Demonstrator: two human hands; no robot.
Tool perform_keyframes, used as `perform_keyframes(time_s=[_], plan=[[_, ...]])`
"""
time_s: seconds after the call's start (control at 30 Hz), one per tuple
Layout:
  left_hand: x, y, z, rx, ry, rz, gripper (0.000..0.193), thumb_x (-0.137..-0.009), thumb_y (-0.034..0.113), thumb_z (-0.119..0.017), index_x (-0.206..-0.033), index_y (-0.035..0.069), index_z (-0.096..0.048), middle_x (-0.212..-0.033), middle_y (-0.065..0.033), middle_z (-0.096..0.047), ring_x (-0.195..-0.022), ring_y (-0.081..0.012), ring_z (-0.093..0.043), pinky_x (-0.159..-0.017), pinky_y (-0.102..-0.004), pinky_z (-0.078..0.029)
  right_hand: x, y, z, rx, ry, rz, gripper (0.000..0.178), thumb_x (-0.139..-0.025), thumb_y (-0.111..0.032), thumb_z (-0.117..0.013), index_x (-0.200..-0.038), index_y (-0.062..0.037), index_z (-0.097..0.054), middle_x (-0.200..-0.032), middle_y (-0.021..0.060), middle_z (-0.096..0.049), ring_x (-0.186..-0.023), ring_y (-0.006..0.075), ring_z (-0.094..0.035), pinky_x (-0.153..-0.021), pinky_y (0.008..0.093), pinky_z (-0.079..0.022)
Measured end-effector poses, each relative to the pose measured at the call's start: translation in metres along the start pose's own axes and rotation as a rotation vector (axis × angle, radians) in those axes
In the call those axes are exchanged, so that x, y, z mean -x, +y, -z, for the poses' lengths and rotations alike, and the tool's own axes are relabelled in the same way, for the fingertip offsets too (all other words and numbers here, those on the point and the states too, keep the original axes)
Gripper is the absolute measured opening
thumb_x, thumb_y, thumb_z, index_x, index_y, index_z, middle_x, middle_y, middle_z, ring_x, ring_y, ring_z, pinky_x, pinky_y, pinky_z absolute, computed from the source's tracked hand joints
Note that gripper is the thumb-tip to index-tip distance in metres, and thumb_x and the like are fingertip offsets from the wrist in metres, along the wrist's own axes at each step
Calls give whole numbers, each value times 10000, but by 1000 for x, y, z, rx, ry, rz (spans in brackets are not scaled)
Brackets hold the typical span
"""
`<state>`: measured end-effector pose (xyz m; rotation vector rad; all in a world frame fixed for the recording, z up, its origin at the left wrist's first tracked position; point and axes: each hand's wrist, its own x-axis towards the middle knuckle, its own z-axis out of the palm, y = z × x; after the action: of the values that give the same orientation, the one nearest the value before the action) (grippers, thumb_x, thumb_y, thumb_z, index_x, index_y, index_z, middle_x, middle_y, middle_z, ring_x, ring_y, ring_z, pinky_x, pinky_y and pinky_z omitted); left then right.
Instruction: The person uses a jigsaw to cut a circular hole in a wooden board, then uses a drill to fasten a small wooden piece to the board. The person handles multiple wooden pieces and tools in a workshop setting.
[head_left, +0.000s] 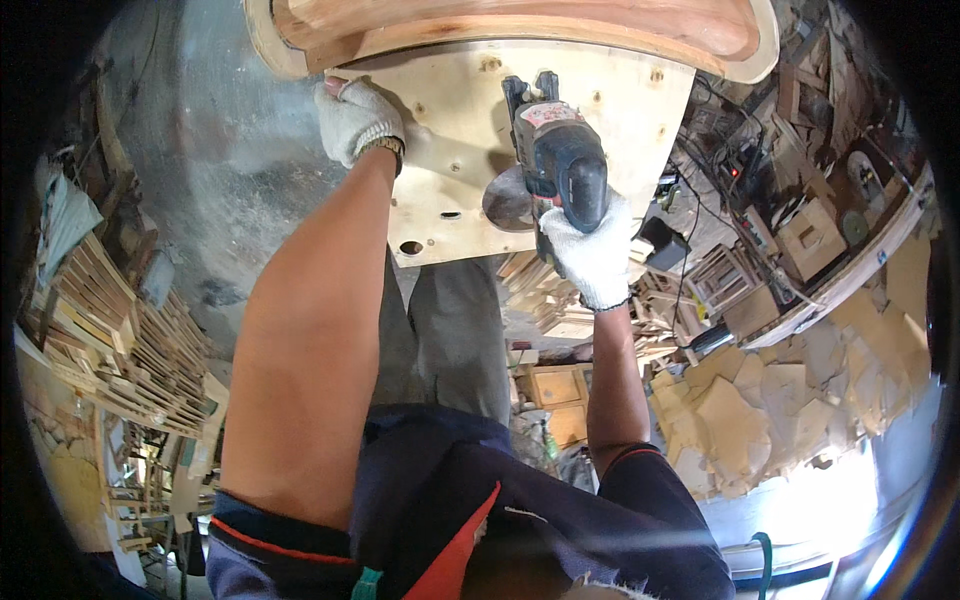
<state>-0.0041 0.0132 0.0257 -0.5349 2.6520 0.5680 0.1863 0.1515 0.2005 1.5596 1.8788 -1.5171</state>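
Observation:
A pale plywood panel [455,120] lies in front of me, with a large oval opening and smaller holes near its front edge. My left hand [360,120], in a white knit glove, is closed at its upper left corner, gripping the edge; some fingers are hidden. My right hand [592,250], also gloved, wraps round the handle of a black power tool [560,145] with red parts. The tool's two-pronged front points toward the far part of the panel. Beyond the panel, close against it, is a curved wooden piece [520,22] with a thick pale rim.
Stacked wooden slats [120,340] stand at the left. On the right are cables, wood scraps, a small wooden frame [720,275] and a curved board edge [850,270]. Brown sheets [760,410] lie farther right. Small wood pieces [550,295] sit below the panel, beside my legs.

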Motion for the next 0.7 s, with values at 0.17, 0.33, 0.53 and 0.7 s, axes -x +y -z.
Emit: perform_keyframes(time_s=[0.17,0.33,0.53,0.7], plan=[[3,3,5,-33,17,14,467,-1043,437,-341,-1054,63,-620,-946,-238,-714,-926,-475,-675,-817,-523,-521,-13,-5,19,149,-63,218,173,-755,-86,-724,-883,12,-660,-721,63,-669,-671,138,-647,-631,308,-523],[-4,-1,1,20,-15,40,433,-1014,434,-393,-1098,83,-632,-957,-214,-727,-920,-445,-697,-814,-518,-541,-30,-18,38,336,-189,181,175,-743,-84,-722,-881,10,-670,-716,56,-652,-649,96,-570,-607,299,-490],[-5,-4,2,-41,-21,46,516,-983,474,-395,-1211,88,-650,-1087,-243,-725,-1043,-438,-693,-897,-507,-542,-46,-34,57,401,-313,261,192,-771,-112,-700,-919,7,-677,-694,63,-624,-635,107,-545,-617,316,-490],[-3,-2,1,-31,85,-11,417,-1000,440,-436,-1130,99,-636,-1008,-249,-720,-966,-457,-677,-846,-527,-514,-55,-36,59,476,-347,415,202,-768,-109,-695,-917,23,-660,-685,113,-593,-611,164,-546,-617,334,-494]])
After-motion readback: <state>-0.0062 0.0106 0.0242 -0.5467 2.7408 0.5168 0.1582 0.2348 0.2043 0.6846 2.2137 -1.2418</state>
